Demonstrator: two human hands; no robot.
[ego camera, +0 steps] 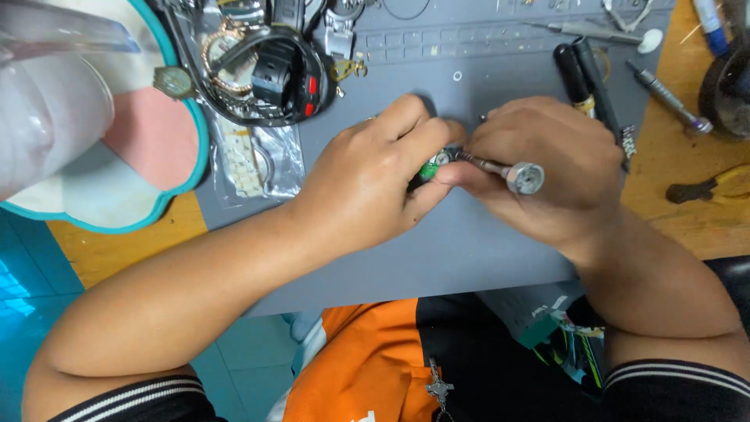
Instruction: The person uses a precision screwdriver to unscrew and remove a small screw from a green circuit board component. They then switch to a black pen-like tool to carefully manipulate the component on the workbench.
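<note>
**Watch movement being pinned over the grey mat**

Watch movement [432, 166], small and green-faced, is sitting above the grey work mat [469, 242], where dropped parts would be landing. The left hand [375, 176] is clamping it steady. The right hand [547, 168] is pinching a precision screwdriver [500, 169], tip angling into it. Spare black tools [582, 74] are lying beyond, within reach.

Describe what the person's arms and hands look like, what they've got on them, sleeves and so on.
Both forearms are bare. Each upper arm ends in a short black sleeve with thin white stripes at the cuff: left sleeve, right sleeve. The left hand and right hand wear no gloves. A ring may sit on a left finger, too small to tell.
</note>
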